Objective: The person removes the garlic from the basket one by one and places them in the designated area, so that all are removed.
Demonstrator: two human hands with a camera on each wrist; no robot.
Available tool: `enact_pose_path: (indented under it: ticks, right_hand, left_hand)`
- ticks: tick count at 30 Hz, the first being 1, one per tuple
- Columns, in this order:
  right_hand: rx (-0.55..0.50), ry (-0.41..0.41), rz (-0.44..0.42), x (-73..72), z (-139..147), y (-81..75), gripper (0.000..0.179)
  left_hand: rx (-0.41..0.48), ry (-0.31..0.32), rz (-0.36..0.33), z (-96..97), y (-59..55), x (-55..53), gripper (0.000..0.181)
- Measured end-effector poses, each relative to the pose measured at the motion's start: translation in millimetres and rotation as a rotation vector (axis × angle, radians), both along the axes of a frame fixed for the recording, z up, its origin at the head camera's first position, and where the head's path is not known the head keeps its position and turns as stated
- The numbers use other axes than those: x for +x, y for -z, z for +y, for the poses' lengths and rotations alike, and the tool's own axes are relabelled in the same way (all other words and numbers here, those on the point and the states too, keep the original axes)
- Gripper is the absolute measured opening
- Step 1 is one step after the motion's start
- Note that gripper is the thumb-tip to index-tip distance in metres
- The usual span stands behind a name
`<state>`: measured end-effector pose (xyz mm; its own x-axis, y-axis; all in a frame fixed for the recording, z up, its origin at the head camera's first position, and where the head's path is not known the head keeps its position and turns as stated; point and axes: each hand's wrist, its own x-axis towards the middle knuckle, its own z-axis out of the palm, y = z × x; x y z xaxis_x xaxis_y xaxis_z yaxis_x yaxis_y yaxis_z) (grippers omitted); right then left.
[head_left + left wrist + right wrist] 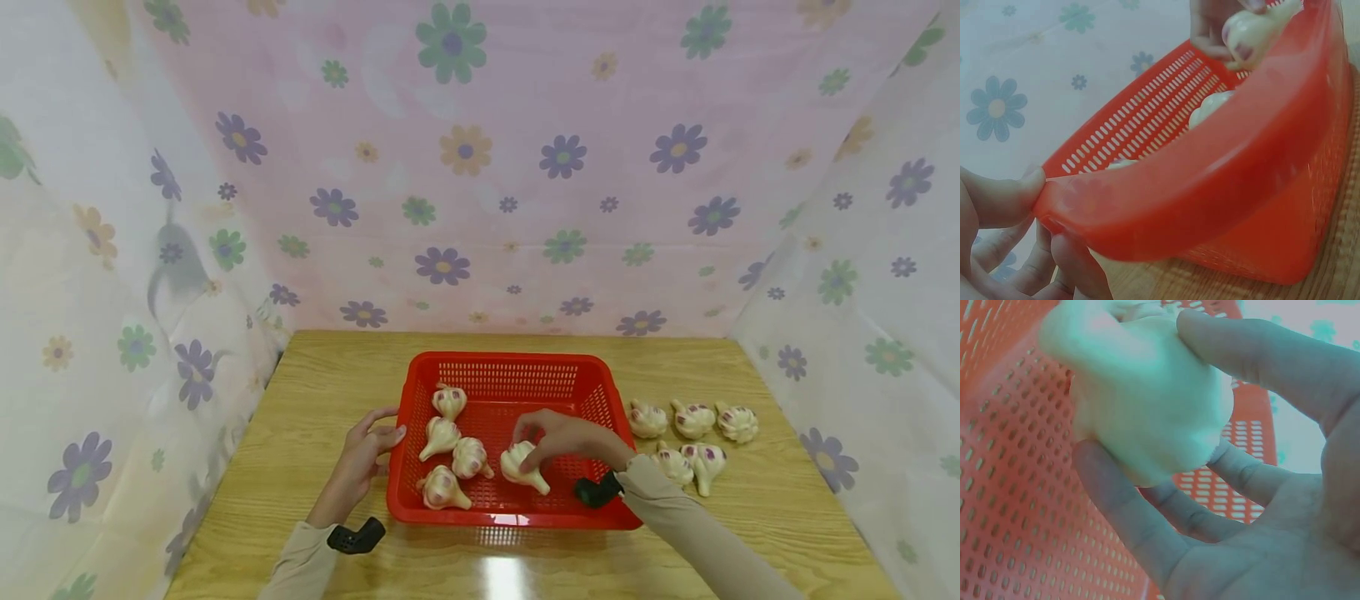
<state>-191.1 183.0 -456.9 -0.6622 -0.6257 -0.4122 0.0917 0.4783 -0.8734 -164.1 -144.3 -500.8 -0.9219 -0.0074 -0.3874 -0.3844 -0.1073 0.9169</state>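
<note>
A red plastic basket [517, 521] with slotted walls stands on the table. My left hand [362, 457] pinches its left rim between thumb and fingers, as the left wrist view also shows. Inside the basket my right hand [562, 437] holds a garlic bulb [522, 467] between thumb and fingertips; the same garlic bulb [1147, 394] fills much of the right wrist view. Several other garlic bulbs [470, 458] lie in the left half of the basket. Whether the held bulb touches the basket floor I cannot tell.
To the right of the basket, several more garlic bulbs [693, 419] lie in two rows on the wooden table [337, 367], close to my right forearm. Flower-patterned cloth [465, 208] encloses the back and both sides. Each wrist wears a black camera [356, 536].
</note>
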Motion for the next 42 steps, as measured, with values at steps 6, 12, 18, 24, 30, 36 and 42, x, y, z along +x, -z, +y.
enact_pose_path:
  ticks: [6,12,18,24,30,36,42]
  right_hand:
    - [0.019,0.024,0.066,0.2,13.3,-5.4,0.032]
    - [0.039,0.043,0.100,0.2,24.3,-12.0,0.033]
    - [0.055,0.056,0.146,-0.9,34.7,-20.4,0.034]
    - [0.049,0.053,0.183,-1.6,46.9,-27.4,0.034]
    - [0.031,0.071,0.204,1.2,59.6,-30.3,0.034]
    - [0.024,0.095,0.221,4.5,70.0,-33.5,0.035]
    - [0.024,0.108,0.247,5.2,81.3,-36.3,0.037]
  left_hand:
    - [0.002,0.000,-0.004,-0.2,1.5,1.2,0.042]
    - [0.003,0.004,-0.006,0.1,2.2,2.4,0.042]
    - [0.006,0.010,-0.004,-0.4,1.1,2.1,0.043]
    - [0.010,0.012,-0.012,-0.9,-0.4,2.1,0.043]
    - [0.014,0.016,-0.009,-1.1,-0.6,0.5,0.044]
    - [0.014,0.015,-0.009,-1.1,-1.1,-0.2,0.044]
    - [0.011,0.012,-0.010,-0.9,-1.3,0.2,0.043]
